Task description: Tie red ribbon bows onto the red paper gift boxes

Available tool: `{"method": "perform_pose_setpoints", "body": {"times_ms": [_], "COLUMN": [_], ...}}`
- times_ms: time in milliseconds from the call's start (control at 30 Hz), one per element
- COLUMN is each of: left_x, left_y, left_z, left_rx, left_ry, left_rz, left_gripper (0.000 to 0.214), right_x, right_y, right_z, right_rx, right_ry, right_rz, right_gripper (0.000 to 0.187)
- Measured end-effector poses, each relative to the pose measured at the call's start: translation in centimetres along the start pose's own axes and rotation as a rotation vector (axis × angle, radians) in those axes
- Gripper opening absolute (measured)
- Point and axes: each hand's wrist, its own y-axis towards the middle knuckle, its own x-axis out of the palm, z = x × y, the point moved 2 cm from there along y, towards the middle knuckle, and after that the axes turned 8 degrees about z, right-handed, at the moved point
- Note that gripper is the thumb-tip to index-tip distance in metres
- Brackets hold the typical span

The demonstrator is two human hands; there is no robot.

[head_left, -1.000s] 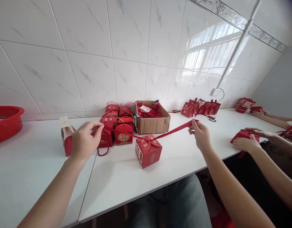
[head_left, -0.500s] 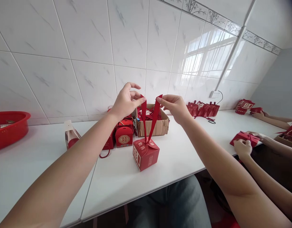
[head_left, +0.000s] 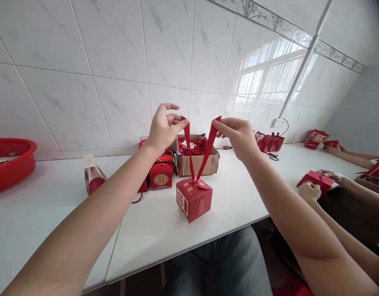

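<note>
A small red gift box (head_left: 194, 198) with gold lettering stands on the white table (head_left: 47, 213) in front of me. A red ribbon (head_left: 189, 154) rises from its top in two strands. My left hand (head_left: 163, 128) pinches the end of the left strand between thumb and fingers. The right strand's end is pinched by my right hand (head_left: 238, 135). Both hands are raised above the box, a little apart, so the strands form a V.
Several finished red boxes (head_left: 160, 172) and an open cardboard carton (head_left: 197, 158) of red pieces sit behind. A half-red carton (head_left: 92, 176) stands at left, a red basin (head_left: 10, 162) far left. Another person's hands (head_left: 312, 189) hold a red box at right; more red boxes (head_left: 269, 142) line the wall.
Both hands came from wide apart, holding the ribbon stretched low, up and together above the box. In the last half second they parted slightly and the box shifted a little.
</note>
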Motion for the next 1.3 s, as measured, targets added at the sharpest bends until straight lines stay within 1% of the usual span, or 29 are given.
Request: {"method": "perform_pose_setpoints", "body": {"times_ms": [100, 167, 233, 300, 400, 467, 533, 600, 633, 700, 767, 800, 833, 900, 933, 967, 1000, 1033, 1100, 1133, 1167, 1200, 1233, 1300], "left_x": [-1.3, -2.3, -3.0, -3.5, -3.7, -3.6, -3.5, -3.6, -3.8, -4.4, -4.9, -5.2, -5.5, -5.8, -5.8, -5.6, -5.2, -4.7, -3.1, -2.2, -1.4, -0.7, -0.2, 0.6], "left_y": [0.5, 0.9, 1.3, 1.5, 1.6, 1.5, 1.2, 0.8, 0.5, -0.3, -1.1, -1.6, -2.0, -2.9, -3.4, -3.8, -4.3, -4.7, -5.8, -6.3, -6.8, -7.3, -7.7, -8.1], "left_z": [-0.8, -1.7, -2.7, -3.7, -5.1, -5.8, -6.3, -6.7, -6.8, -6.8, -6.6, -6.5, -6.4, -6.3, -6.2, -6.1, -6.0, -6.0, -6.3, -6.8, -7.4, -8.2, -9.0, -10.3], "left_rx": [-0.102, -0.178, -0.250, -0.315, -0.341, -0.325, -0.308, -0.259, -0.206, -0.062, 0.048, 0.064, 0.051, -0.025, -0.058, -0.063, -0.035, 0.022, 0.142, 0.150, 0.107, 0.035, -0.040, -0.141], "left_ry": [-0.068, -0.100, -0.128, -0.161, -0.196, -0.191, -0.159, -0.068, 0.013, 0.246, 0.529, 0.677, 0.824, 1.083, 1.176, 1.238, 1.264, 1.256, 1.171, 1.108, 1.047, 0.999, 0.970, 0.946], "left_rz": [0.142, 0.210, 0.266, 0.325, 0.390, 0.391, 0.343, 0.273, 0.242, 0.166, 0.020, -0.079, -0.186, -0.392, -0.459, -0.490, -0.486, -0.468, -0.446, -0.482, -0.532, -0.586, -0.627, -0.690], "left_gripper": [0.031, 0.029, 0.027, 0.025, 0.021, 0.019, 0.017, 0.014, 0.013, 0.014, 0.017, 0.019, 0.021, 0.030, 0.035, 0.040, 0.043, 0.044, 0.039, 0.035, 0.032, 0.030, 0.028, 0.023], "right_x": [-2.0, -3.7, -5.3, -6.4, -6.8, -6.4, -5.8, -5.3, -5.2, -5.4, -6.1, -6.6, -7.2, -8.4, -8.8, -8.9, -8.8, -8.3, -6.6, -5.5, -4.3, -3.1, -2.1, -0.5], "right_y": [-0.1, 0.0, 0.0, -0.1, -0.4, -0.7, -0.9, -1.2, -1.3, -1.7, -2.1, -2.2, -2.3, -2.5, -2.6, -2.7, -2.8, -3.0, -3.7, -4.2, -4.8, -5.3, -5.8, -6.5], "right_z": [0.2, 0.7, 1.4, 2.1, 2.7, 2.8, 2.7, 2.7, 2.7, 3.1, 3.8, 4.4, 4.9, 6.2, 6.7, 7.2, 7.6, 7.9, 8.6, 9.0, 9.4, 9.8, 10.3, 11.2], "right_rx": [0.018, 0.053, 0.088, 0.118, 0.174, 0.206, 0.223, 0.217, 0.205, 0.163, 0.117, 0.101, 0.093, 0.091, 0.083, 0.066, 0.039, 0.007, -0.042, -0.044, -0.034, -0.017, -0.003, 0.005], "right_ry": [-0.039, -0.068, -0.069, -0.054, -0.036, -0.013, 0.019, 0.040, 0.038, 0.003, -0.094, -0.184, -0.314, -0.657, -0.823, -0.951, -1.021, -1.027, -0.911, -0.828, -0.749, -0.691, -0.656, -0.626], "right_rz": [0.093, 0.159, 0.188, 0.181, 0.146, 0.111, 0.071, 0.039, 0.029, 0.022, 0.041, 0.060, 0.075, 0.095, 0.095, 0.086, 0.067, 0.031, -0.103, -0.200, -0.301, -0.396, -0.468, -0.564], "right_gripper": [0.017, 0.016, 0.016, 0.017, 0.018, 0.018, 0.018, 0.017, 0.017, 0.018, 0.020, 0.021, 0.021, 0.018, 0.017, 0.019, 0.023, 0.028, 0.031, 0.030, 0.029, 0.030, 0.030, 0.031]}}
